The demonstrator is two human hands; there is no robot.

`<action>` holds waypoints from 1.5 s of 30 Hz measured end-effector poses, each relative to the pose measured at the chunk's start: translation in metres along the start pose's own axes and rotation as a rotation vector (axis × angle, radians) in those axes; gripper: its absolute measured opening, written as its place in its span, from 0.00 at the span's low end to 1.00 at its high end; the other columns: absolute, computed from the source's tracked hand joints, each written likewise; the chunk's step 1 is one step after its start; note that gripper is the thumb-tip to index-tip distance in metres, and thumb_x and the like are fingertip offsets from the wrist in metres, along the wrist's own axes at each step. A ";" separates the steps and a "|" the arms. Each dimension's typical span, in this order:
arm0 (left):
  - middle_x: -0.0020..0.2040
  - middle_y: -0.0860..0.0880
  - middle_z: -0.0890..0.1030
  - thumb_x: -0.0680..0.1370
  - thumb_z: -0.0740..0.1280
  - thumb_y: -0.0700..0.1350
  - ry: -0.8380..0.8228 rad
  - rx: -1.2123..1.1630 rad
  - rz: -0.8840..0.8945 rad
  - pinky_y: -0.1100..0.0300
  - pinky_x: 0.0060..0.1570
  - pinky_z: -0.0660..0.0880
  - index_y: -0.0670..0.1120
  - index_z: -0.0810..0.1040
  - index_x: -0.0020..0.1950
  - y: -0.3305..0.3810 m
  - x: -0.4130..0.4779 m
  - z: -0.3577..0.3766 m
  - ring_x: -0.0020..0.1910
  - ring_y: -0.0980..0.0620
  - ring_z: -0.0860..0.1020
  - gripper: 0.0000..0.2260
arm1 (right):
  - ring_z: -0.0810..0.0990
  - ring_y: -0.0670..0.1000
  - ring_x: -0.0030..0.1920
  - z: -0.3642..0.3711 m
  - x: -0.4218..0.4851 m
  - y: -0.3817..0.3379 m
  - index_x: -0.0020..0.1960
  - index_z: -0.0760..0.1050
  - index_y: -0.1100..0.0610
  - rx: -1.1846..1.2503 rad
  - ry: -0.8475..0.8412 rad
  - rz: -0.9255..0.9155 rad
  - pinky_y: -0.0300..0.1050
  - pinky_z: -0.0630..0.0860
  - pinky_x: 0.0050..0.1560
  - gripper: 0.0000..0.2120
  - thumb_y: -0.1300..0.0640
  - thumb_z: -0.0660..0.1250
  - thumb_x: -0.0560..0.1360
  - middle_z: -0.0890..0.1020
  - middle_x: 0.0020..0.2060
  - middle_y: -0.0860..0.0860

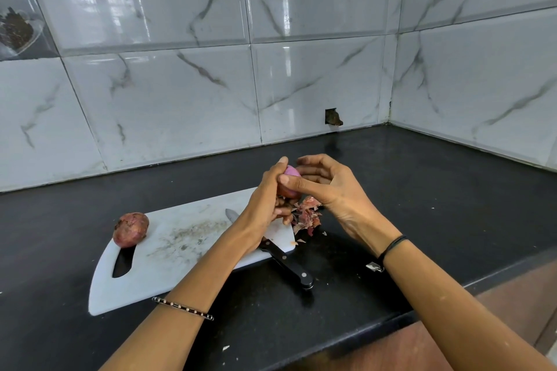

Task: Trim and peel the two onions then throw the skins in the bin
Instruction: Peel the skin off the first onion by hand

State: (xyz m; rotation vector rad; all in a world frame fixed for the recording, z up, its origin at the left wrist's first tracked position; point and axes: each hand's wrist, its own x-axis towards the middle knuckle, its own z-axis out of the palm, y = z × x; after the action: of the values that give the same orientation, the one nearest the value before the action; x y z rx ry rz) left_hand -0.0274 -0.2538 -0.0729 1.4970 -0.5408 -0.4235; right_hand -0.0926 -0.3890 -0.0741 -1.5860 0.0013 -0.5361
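- While both hands met above the right end of the cutting board [180, 250], the left hand [265, 205] gripped the partly peeled onion [291, 172], fingers curled round its lower half.
- The right hand [331, 190] pinched the same onion: its thumb lay across the front, and its loosely curved fingers closed in on the far side.
- The onion's top showed bare pink, while its lower part, between the hands, still looked brown.
- Beneath the hands a heap of skins [307, 215] lay at the board's right edge, spilling onto the black counter [422, 175], with a few scraps just beside it.
- An unpeeled onion [131, 229] sat on the board's left end, just above the handle slot, well apart from the hands.
- A knife [286, 262] lay slantwise, its blade on the board under the left wrist and its black handle out over the counter.
- A beaded bracelet [182, 307] circled the left forearm, and a black band [391, 245] the right wrist.
- Behind the counter stood a marbled tile wall [180, 84].
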 end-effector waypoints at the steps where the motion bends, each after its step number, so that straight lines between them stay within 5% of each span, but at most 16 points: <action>1: 0.35 0.48 0.77 0.82 0.56 0.64 0.006 -0.009 0.003 0.62 0.28 0.71 0.38 0.73 0.67 0.000 0.001 -0.001 0.22 0.59 0.71 0.31 | 0.85 0.50 0.55 -0.001 0.001 0.000 0.63 0.77 0.58 0.023 -0.006 0.017 0.43 0.82 0.55 0.30 0.55 0.82 0.64 0.86 0.54 0.54; 7: 0.29 0.45 0.74 0.84 0.54 0.62 -0.018 -0.074 0.051 0.61 0.24 0.67 0.39 0.75 0.46 0.005 -0.001 -0.010 0.21 0.55 0.62 0.27 | 0.85 0.54 0.54 -0.004 0.000 -0.002 0.62 0.78 0.63 0.178 -0.092 0.064 0.46 0.79 0.60 0.26 0.58 0.78 0.67 0.85 0.55 0.60; 13: 0.31 0.45 0.77 0.83 0.55 0.64 0.007 -0.023 0.046 0.60 0.26 0.70 0.37 0.73 0.59 0.003 0.001 -0.007 0.21 0.56 0.66 0.28 | 0.85 0.56 0.57 0.000 -0.001 -0.003 0.61 0.78 0.62 0.155 -0.058 0.041 0.47 0.80 0.62 0.27 0.49 0.77 0.69 0.84 0.55 0.61; 17: 0.34 0.44 0.76 0.83 0.55 0.63 0.016 0.013 0.053 0.60 0.27 0.68 0.38 0.73 0.65 0.001 0.001 -0.004 0.21 0.57 0.67 0.28 | 0.84 0.51 0.57 0.002 -0.002 -0.001 0.64 0.74 0.59 0.027 -0.033 0.017 0.36 0.79 0.53 0.25 0.52 0.77 0.72 0.84 0.56 0.55; 27: 0.30 0.44 0.75 0.82 0.56 0.64 -0.047 0.017 0.045 0.59 0.27 0.71 0.42 0.75 0.54 0.002 -0.003 -0.007 0.24 0.52 0.64 0.25 | 0.79 0.55 0.65 0.004 0.000 0.004 0.67 0.69 0.57 0.132 -0.092 0.064 0.50 0.75 0.69 0.27 0.49 0.74 0.73 0.78 0.63 0.59; 33: 0.28 0.46 0.74 0.82 0.54 0.66 -0.112 -0.017 0.040 0.59 0.29 0.71 0.40 0.74 0.45 0.006 -0.006 -0.008 0.22 0.53 0.63 0.29 | 0.83 0.53 0.55 0.002 0.001 0.005 0.66 0.68 0.57 0.149 -0.085 0.069 0.48 0.78 0.60 0.25 0.47 0.71 0.74 0.79 0.58 0.59; 37: 0.27 0.49 0.74 0.79 0.52 0.70 -0.112 0.075 0.075 0.59 0.31 0.72 0.40 0.74 0.59 0.002 -0.005 -0.004 0.23 0.56 0.64 0.33 | 0.83 0.52 0.59 0.001 0.002 0.007 0.66 0.69 0.53 0.056 -0.081 0.072 0.51 0.77 0.64 0.30 0.34 0.69 0.74 0.81 0.59 0.56; 40: 0.37 0.43 0.75 0.75 0.51 0.73 -0.120 0.137 0.128 0.60 0.30 0.73 0.44 0.70 0.66 -0.001 -0.003 -0.003 0.25 0.58 0.66 0.37 | 0.81 0.47 0.62 0.002 0.001 0.006 0.68 0.66 0.51 -0.024 -0.075 0.049 0.52 0.74 0.69 0.34 0.32 0.70 0.72 0.80 0.61 0.52; 45: 0.48 0.46 0.80 0.76 0.54 0.73 -0.111 0.205 0.120 0.60 0.37 0.76 0.46 0.68 0.60 -0.007 -0.001 -0.005 0.39 0.55 0.80 0.31 | 0.80 0.40 0.56 0.004 -0.008 0.001 0.70 0.64 0.52 -0.286 0.015 -0.118 0.39 0.77 0.61 0.26 0.39 0.63 0.79 0.79 0.56 0.46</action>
State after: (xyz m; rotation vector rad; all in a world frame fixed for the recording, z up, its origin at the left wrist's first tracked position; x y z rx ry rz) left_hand -0.0247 -0.2492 -0.0797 1.6338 -0.7770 -0.3672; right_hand -0.0977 -0.3832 -0.0774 -1.8690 -0.0040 -0.6622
